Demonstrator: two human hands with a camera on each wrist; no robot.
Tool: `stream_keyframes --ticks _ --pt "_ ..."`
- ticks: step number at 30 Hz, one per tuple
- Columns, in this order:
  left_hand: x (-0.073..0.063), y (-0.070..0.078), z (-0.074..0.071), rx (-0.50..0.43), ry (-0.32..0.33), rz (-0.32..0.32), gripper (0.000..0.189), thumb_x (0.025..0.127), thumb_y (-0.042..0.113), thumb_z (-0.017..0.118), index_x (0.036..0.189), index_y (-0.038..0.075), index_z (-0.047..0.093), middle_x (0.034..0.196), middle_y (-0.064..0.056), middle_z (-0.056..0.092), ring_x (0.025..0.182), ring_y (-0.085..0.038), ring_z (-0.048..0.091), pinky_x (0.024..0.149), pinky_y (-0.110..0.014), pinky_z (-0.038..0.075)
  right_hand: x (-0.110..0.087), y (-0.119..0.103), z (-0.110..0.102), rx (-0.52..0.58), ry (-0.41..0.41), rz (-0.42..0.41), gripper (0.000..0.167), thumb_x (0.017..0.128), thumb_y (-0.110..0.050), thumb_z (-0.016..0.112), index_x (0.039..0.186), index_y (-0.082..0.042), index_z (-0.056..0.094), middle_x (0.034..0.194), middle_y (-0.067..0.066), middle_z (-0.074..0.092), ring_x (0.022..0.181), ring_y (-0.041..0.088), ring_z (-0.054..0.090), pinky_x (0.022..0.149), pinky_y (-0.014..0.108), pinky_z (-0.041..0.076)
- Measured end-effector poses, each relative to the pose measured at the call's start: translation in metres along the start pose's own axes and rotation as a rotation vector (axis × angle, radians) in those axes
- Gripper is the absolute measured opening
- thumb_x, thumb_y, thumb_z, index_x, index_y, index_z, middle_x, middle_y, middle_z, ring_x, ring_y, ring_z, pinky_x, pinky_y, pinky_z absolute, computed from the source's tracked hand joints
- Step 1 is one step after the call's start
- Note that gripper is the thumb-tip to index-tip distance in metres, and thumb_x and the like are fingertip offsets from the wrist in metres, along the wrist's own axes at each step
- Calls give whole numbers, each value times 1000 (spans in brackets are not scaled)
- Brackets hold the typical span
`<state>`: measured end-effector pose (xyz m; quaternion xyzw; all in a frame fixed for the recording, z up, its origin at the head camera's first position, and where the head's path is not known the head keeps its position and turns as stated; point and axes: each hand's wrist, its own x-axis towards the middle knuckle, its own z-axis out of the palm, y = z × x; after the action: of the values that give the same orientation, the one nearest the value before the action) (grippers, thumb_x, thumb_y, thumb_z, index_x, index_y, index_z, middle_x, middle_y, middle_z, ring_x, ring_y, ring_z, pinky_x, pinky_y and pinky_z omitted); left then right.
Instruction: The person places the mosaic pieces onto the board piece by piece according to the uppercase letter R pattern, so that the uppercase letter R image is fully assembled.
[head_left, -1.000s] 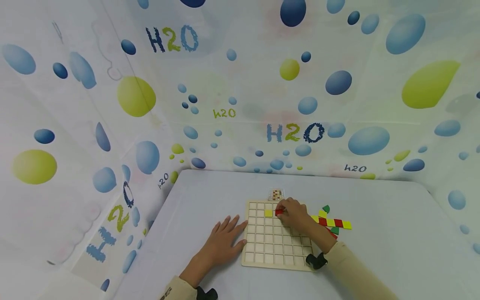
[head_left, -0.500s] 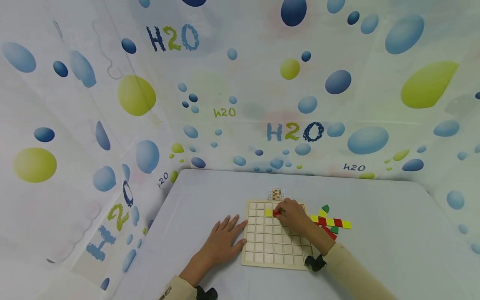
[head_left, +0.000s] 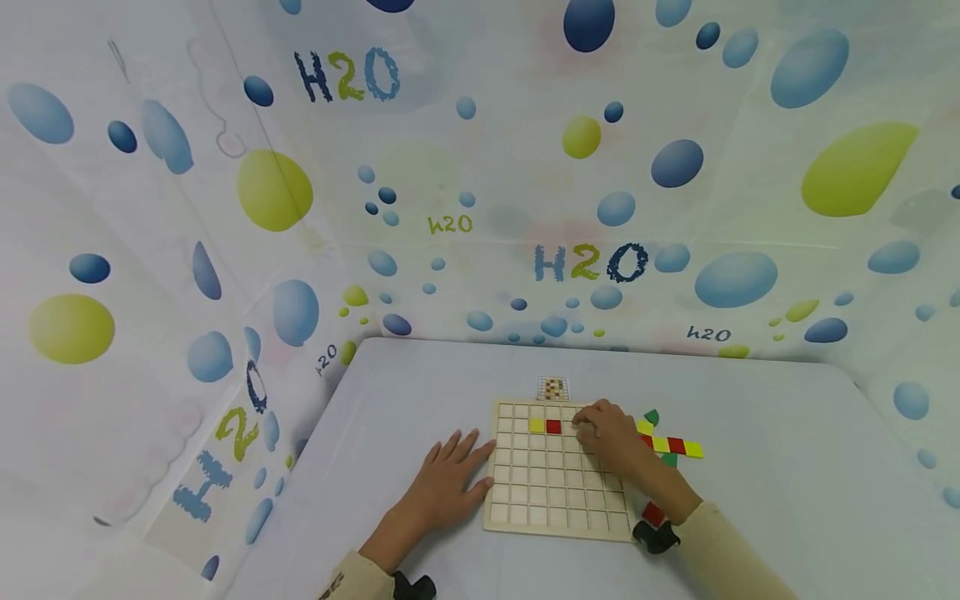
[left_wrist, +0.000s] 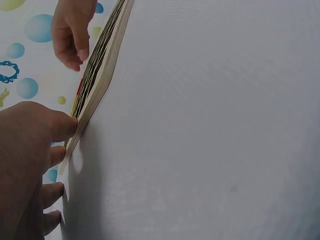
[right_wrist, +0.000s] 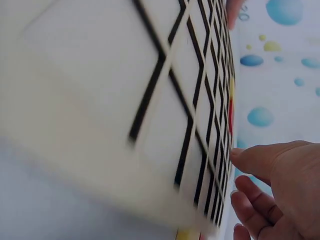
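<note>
A pale wooden grid board (head_left: 517,493) lies on the table. A yellow square tile (head_left: 537,426) and a red square tile (head_left: 553,427) sit side by side in cells of its second row. My left hand (head_left: 444,483) rests with spread fingers on the table, thumb and fingertips touching the board's left edge. Over the board's upper right part is my right hand (head_left: 611,437), apart from the placed tiles. Its fingers are loosely bent, and nothing shows between thumb and fingers in the right wrist view (right_wrist: 280,190).
Beyond the board's far edge lies a small pattern card (head_left: 552,388). To the right are loose pieces: a yellow tile (head_left: 693,450), a red tile (head_left: 676,446), a green piece (head_left: 652,417) and others partly behind the right arm. Another red piece (head_left: 654,513) lies near the wrist.
My right hand slid the red tile left into the cell beside the yellow one, let it go and moved right. The left hand stayed in place.
</note>
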<state>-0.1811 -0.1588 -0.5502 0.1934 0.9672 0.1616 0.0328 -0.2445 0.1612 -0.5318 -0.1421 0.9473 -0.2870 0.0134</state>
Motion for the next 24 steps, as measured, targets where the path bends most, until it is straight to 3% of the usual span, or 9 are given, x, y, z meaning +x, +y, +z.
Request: stream_keyframes --ticks 8,12,16,24 --pt "1 1 1 7 -19 -14 60 107 49 52 163 28 43 172 -8 34 161 -38 25 125 -67 23 -10 52 -45 79 5 121 24 104 -16 67 124 -3 67 115 16 64 101 29 61 89 46 59" --pt "2 2 2 9 -16 -20 61 107 50 51 163 28 43 172 -8 33 161 -38 25 125 -67 23 -7 75 -59 47 -67 218 22 102 -17 68 119 -3 66 107 15 64 95 28 58 84 41 60" --pt "4 4 3 12 -9 -25 61 108 50 51 163 28 43 172 -7 33 161 -38 25 125 -67 23 -1 88 -61 18 -131 262 21 101 -16 69 116 -2 66 99 12 63 90 27 56 79 40 55" --pt "8 8 3 15 -1 -33 60 108 49 51 163 27 43 172 -8 34 161 -39 25 125 -67 23 10 97 -52 -22 -63 232 17 101 -16 69 112 -3 66 96 11 62 90 27 56 82 49 52"
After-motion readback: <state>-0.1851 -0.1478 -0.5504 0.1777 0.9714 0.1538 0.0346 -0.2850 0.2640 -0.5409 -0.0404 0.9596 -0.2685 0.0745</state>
